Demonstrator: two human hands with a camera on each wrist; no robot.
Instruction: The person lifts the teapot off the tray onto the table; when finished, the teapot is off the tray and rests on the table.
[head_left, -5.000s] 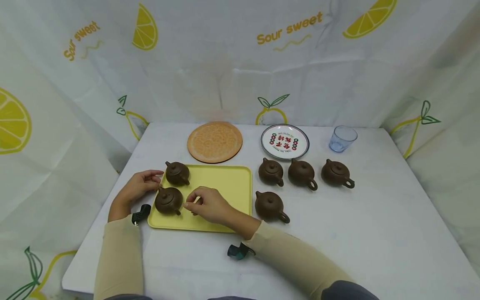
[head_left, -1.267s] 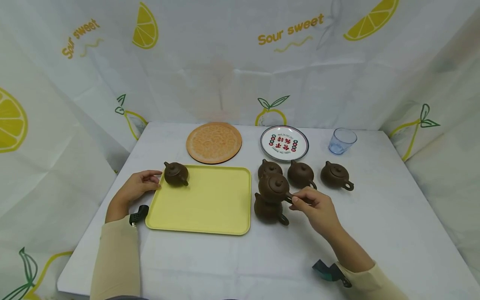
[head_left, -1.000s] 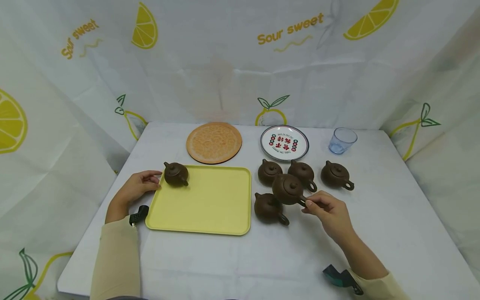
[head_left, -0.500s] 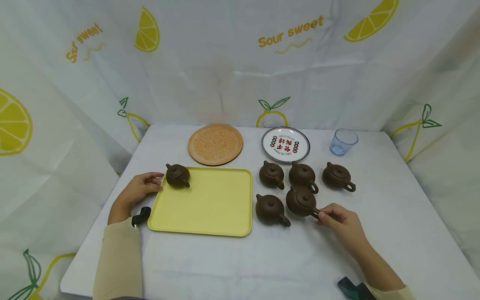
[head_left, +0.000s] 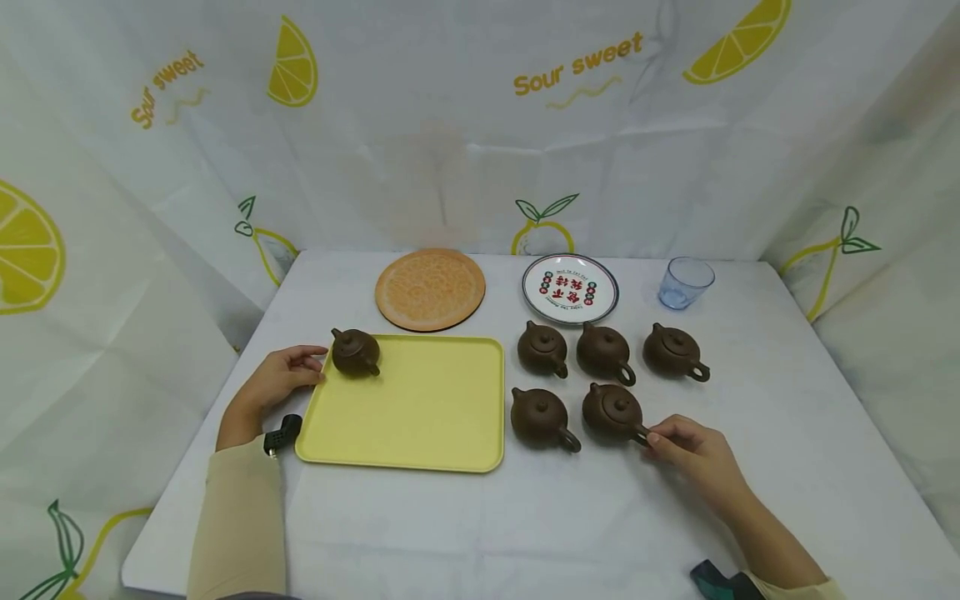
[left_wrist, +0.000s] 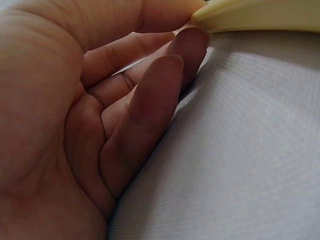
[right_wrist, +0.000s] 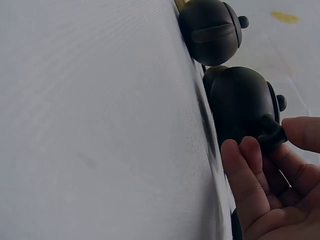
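With thumb and fingertips, my right hand pinches the handle of a dark brown teapot, which stands upright low on the white table. In the right wrist view the thumb and fingers close around the handle of this teapot. My left hand lies at the left side of a yellow tray, relaxed, thumb and fingertips touching its rim. The left wrist view shows the thumb tip right at the tray's edge. One small brown teapot sits in the tray's far left corner.
Just left of the held teapot stands another teapot. Behind are a lidded teapot, a second teapot and a third. A round wood-coloured mat, a printed plate and a blue glass line the back.
My right hand has taken a teapot from the tray's front left, carried it rightward over the other teapots, and lowered it beside the front one. The left hand keeps its place.
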